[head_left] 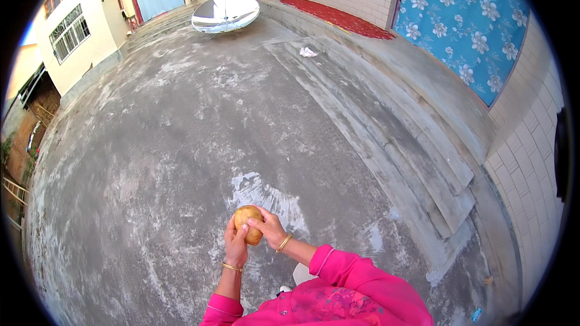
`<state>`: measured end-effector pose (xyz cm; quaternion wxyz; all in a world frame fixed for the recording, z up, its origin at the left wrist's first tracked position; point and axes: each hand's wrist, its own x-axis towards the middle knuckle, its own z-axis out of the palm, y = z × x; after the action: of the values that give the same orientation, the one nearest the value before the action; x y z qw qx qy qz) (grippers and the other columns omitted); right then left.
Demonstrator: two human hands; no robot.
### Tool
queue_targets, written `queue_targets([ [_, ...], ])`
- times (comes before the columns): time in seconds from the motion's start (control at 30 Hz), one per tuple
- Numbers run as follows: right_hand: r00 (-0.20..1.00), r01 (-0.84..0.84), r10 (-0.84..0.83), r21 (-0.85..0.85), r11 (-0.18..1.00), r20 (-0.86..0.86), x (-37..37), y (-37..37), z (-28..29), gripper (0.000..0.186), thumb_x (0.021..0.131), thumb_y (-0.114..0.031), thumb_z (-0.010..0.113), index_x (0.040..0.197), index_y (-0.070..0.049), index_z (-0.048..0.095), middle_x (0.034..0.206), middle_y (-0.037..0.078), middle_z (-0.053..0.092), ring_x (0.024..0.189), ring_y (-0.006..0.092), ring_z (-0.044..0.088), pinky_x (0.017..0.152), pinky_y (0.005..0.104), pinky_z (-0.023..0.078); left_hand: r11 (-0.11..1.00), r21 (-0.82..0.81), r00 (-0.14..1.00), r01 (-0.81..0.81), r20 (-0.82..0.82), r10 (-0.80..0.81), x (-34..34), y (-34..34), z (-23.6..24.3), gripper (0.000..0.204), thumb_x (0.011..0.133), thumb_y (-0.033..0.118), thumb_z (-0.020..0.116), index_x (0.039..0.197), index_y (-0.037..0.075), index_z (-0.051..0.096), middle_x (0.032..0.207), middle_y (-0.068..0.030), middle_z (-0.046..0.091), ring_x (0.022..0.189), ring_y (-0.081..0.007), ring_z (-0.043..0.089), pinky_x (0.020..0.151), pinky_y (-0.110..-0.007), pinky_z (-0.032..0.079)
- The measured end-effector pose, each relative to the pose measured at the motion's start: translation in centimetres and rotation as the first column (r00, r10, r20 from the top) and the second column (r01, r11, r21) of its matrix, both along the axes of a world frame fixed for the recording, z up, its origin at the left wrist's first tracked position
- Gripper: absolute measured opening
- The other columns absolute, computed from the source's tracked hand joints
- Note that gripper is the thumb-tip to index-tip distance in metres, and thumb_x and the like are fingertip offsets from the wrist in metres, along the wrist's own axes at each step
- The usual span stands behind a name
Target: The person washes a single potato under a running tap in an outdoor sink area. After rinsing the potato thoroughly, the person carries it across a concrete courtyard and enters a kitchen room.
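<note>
Both hands were clamped on a potato [248, 223]: left hand [235, 246] at 7 o'clock, right hand [269, 227] at 3. It looked firm, light, slightly slippery; best gripped round the middle.

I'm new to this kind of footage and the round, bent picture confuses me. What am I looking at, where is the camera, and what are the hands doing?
There is no machine here: a person wears a wide fisheye camera on the head, looking down and forward. That lens bends straight edges, so the courtyard looks like a bowl. The pink sleeves coming in from the lower edge are the person's own arms.

The left hand and the right hand together hold a round, yellow-brown object, probably a potato or a fruit; I cannot tell which. Each wrist has a thin gold bangle.

Below is a bare concrete yard with pale patches. Further off stand a shiny dish-shaped reflector, a red spread on a raised ledge, concrete steps and a blue flowered cloth hung on a brick wall.
</note>
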<state>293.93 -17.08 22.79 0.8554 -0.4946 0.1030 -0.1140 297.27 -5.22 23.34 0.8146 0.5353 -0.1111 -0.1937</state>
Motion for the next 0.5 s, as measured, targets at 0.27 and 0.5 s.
queue_targets([
  [0.27, 0.997, -0.024, 0.015, 0.128, 0.992, 0.07, 21.7, -9.0, 0.4, 0.058, 0.08, -0.012, 0.067, 0.13, 0.0, 0.039, 0.116, 0.008, 0.054, 0.105, 0.0135, 0.052, 0.091, 0.0287, 0.043, 0.98, 0.186, 0.977, -0.069, 0.213, 0.029, 20.9, -9.7, 1.0, 0.044, 0.09, 0.009, 0.048, 0.131, -0.001, 0.036, 0.121, -0.0107, 0.047, 0.109, -0.0167, 0.047, 0.094, -0.029, 0.038],
  [0.5, 0.987, -0.13, 0.135, -0.063, 0.99, 0.084, 42.3, -10.7, 3.3, 0.063, 0.077, -0.017, 0.07, 0.129, 0.001, 0.04, 0.114, 0.009, 0.054, 0.103, 0.0134, 0.052, 0.089, 0.0276, 0.044, 0.942, 0.211, 0.936, -0.261, 0.294, 0.193, 39.5, -11.6, 3.7, 0.042, 0.091, 0.012, 0.045, 0.13, -0.001, 0.037, 0.123, -0.0106, 0.047, 0.112, -0.018, 0.046, 0.096, -0.03, 0.037],
])
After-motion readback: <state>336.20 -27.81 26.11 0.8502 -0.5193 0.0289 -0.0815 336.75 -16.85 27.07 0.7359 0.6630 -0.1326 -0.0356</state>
